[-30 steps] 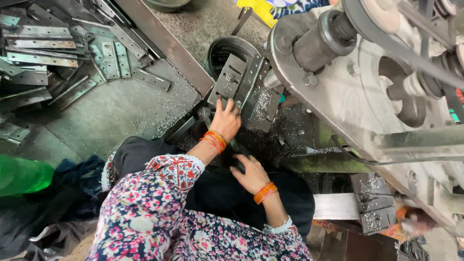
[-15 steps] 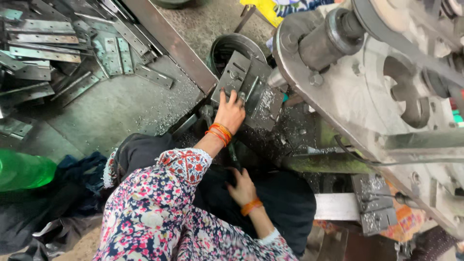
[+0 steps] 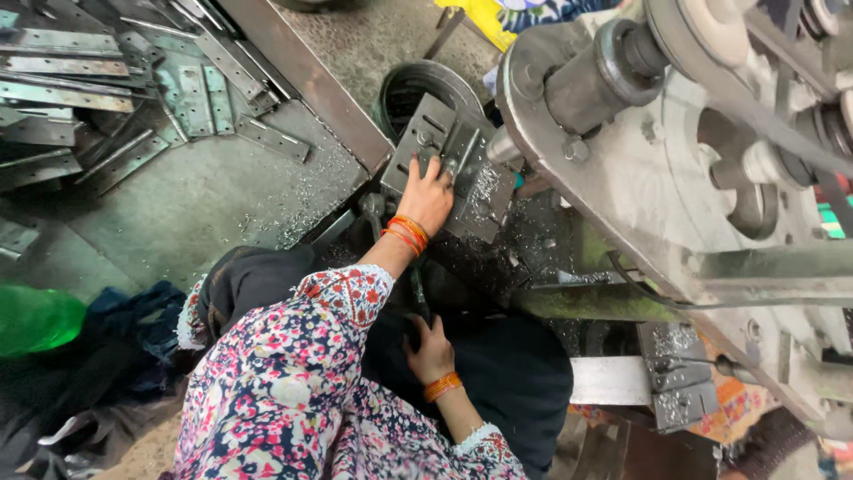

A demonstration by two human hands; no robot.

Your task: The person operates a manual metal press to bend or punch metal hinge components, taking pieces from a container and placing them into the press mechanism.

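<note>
My left hand point(image 3: 428, 197), with orange bangles at the wrist, lies fingers spread on a stack of grey slotted metal plates point(image 3: 471, 191). The stack leans against a dark round bin point(image 3: 404, 84) beside the machine. My right hand point(image 3: 430, 348), also with an orange bangle, rests low on the black cloth point(image 3: 524, 382) over my lap. Its fingers curl toward a dark part just above it, and whether they hold anything is unclear. Floral sleeves cover both arms.
A large grey machine point(image 3: 675, 151) with a shaft, wheel and belt fills the right side. Several flat metal strips and brackets point(image 3: 98, 80) lie piled on the metal sheet at upper left, with shavings scattered on it. A green object point(image 3: 35, 320) sits at the left edge.
My left hand has reached further up onto the stack of plates. My right hand has slid down and left on the black cloth.
</note>
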